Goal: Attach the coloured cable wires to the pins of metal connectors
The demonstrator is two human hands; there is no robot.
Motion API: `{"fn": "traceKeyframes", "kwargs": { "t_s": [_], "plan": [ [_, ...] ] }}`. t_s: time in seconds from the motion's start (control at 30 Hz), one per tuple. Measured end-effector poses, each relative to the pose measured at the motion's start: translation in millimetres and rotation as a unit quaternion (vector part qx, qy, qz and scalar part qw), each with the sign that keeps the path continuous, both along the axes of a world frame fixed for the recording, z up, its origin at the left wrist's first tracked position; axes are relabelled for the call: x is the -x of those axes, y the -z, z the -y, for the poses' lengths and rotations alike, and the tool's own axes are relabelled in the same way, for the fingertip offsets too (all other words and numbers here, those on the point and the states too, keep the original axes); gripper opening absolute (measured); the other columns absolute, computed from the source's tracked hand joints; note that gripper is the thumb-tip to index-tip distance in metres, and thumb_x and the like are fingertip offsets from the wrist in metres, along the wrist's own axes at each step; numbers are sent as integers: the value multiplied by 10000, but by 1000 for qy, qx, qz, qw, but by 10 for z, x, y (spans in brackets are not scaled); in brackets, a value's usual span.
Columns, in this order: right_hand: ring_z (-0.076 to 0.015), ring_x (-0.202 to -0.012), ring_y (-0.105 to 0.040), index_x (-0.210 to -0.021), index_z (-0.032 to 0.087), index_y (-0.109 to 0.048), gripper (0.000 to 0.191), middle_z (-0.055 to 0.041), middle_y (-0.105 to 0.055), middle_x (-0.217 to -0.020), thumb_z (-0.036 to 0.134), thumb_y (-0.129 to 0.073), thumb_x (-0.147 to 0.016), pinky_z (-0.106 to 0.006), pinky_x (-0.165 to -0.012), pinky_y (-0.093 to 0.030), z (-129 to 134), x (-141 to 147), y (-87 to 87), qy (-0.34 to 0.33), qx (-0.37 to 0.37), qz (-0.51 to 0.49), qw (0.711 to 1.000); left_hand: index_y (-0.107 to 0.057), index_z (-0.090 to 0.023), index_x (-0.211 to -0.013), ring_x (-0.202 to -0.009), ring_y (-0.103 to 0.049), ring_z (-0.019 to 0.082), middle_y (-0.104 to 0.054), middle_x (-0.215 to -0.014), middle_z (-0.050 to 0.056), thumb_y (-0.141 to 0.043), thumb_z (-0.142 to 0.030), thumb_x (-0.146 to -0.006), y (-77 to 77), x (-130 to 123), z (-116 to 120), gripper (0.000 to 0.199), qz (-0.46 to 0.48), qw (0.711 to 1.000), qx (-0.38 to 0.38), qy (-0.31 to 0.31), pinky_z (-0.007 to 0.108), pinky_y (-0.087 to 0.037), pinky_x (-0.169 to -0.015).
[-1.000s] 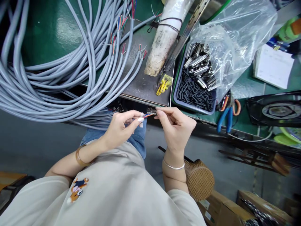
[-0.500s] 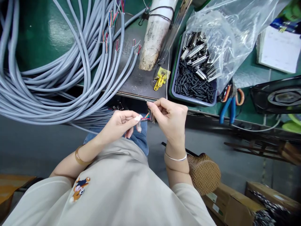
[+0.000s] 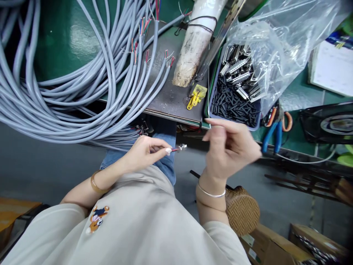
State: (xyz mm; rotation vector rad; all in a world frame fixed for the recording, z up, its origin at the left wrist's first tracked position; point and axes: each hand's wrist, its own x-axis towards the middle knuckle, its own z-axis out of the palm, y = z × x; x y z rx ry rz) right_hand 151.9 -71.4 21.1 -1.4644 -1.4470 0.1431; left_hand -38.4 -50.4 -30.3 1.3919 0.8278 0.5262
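Note:
My left hand (image 3: 150, 151) is closed in a pinch on coloured wires (image 3: 174, 149). A small metal connector (image 3: 182, 147) hangs on the ends of those wires, just past my fingertips and over my lap. To the right, my right hand (image 3: 230, 147) is raised near the table edge with its fingers curled together, slightly smeared by motion. A thin silvery wire (image 3: 209, 105) runs down from the table to these fingers, and a short bright end shows at the fingertips. White covering wraps my left thumb tip.
Grey cables (image 3: 82, 129) with stripped ends fill the left. A blue bin (image 3: 260, 119) holds black sleeves (image 3: 234, 101) and metal connectors (image 3: 239, 71) under a plastic bag (image 3: 286, 48). Yellow clips (image 3: 195, 99), a white tube (image 3: 190, 51) and pliers (image 3: 273, 132) lie nearby; a stool (image 3: 242, 211) stands below.
My right hand has moved right, away from the connector, with the thin wire. My left hand has shifted slightly right and down, still holding the wires, and the connector has turned.

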Motion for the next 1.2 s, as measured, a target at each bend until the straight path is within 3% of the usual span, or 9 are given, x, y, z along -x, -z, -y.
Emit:
{"fn": "traceKeyframes", "kwargs": {
  "t_s": [0.17,0.27,0.53,0.67,0.77,0.87,0.97,1.07,1.2],
  "plan": [
    [-125,-464,-595,-1054,340,-806,172,27,-701,-651,337,-667,-952,-286,-419,-318,-18,-33,-24,9,-128,-87,988,-783,-159,-961,-755,-710,159,-797,-897,81,-634,-306,-943,-79,46,-145,211,-77,961,-261,-59,261,-508,-696],
    [-140,-496,-644,-1094,363,-798,212,34,-721,-654,275,-678,-944,-294,-433,-391,-3,-17,-48,-11,-113,-61,992,-755,-160,-1003,-876,-702,220,-766,-958,104,-600,-308,-953,-171,22,-429,219,-171,896,-375,-169,325,-497,-794],
    [-164,-580,-708,-1114,337,-791,268,-11,-820,-980,187,-701,-911,-328,-468,-532,132,-2,-232,-29,-72,11,997,-618,-192,-859,-867,-617,175,-672,-922,39,-738,-260,-840,-2,-16,-1219,139,-190,847,-356,-347,324,-456,-821],
    [-109,-510,-647,-1102,346,-793,320,-1,-819,-1025,129,-700,-887,-293,-439,-488,242,-48,-303,32,-45,19,998,-510,-218,-1052,-673,-486,38,-534,-837,-59,-649,-410,-980,-118,191,-1206,249,-17,818,-329,-472,241,-393,-594],
    [-135,-542,-671,-1082,358,-802,302,25,-818,-938,151,-705,-884,-318,-489,-526,244,-60,-316,101,-98,20,990,-567,-256,-1089,-542,-400,29,-502,-716,-81,-725,-496,-913,-497,271,-924,337,109,891,-269,-349,230,-352,-495],
    [-168,-530,-673,-1040,348,-821,240,15,-813,-910,199,-698,-898,-340,-450,-494,166,-72,-318,125,-145,-29,981,-713,-244,-1072,-523,-503,67,-607,-659,-47,-818,-367,-829,-868,147,-573,291,110,985,-97,-86,236,-390,-477],
    [-115,-375,-509,-1030,329,-828,222,4,-757,-723,226,-662,-924,-295,-330,-280,88,-96,-314,97,-147,-71,982,-779,-195,-942,-509,-521,82,-691,-698,6,-800,-296,-802,-898,-111,-367,175,139,979,55,139,235,-398,-457],
    [-77,-337,-382,-953,306,-831,153,38,-570,-509,295,-680,-929,-268,-332,-205,69,-113,-256,98,-170,-95,976,-750,-123,-921,-411,-381,31,-609,-599,-11,-698,-326,-880,-621,-329,-320,213,161,973,163,35,194,-255,-387],
    [-66,-386,-429,-965,263,-767,156,49,-562,-590,386,-673,-943,-251,-369,-278,97,-128,-86,67,-121,-83,987,-676,-116,-861,-375,-365,10,-580,-556,-41,-770,-295,-779,-273,-379,-321,218,214,950,191,-121,165,-226,-382]
  ]
}}
